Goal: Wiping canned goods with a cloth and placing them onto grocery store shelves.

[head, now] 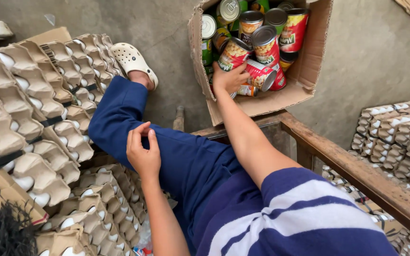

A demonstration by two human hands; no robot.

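One can (pixel 234 54) matters here: it lies tilted in the cardboard box (pixel 309 61), long axis slanting up-right, lid end away from me. My right hand (pixel 228 78) is on its near end, fingers curled round it. Left hand (pixel 143 151) is well apart, loose on my blue trouser leg (pixel 191 161), holding nothing. Red label w/ yellow corn pic, silver lid.

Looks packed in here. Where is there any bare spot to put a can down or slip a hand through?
Bare concrete floor lies right of the cardboard box, above the egg trays, and again between the box and the white clog. The box itself is crammed with cans, where the right hand reaches. The left hand rests on the blue trouser leg, beside stacked egg trays.
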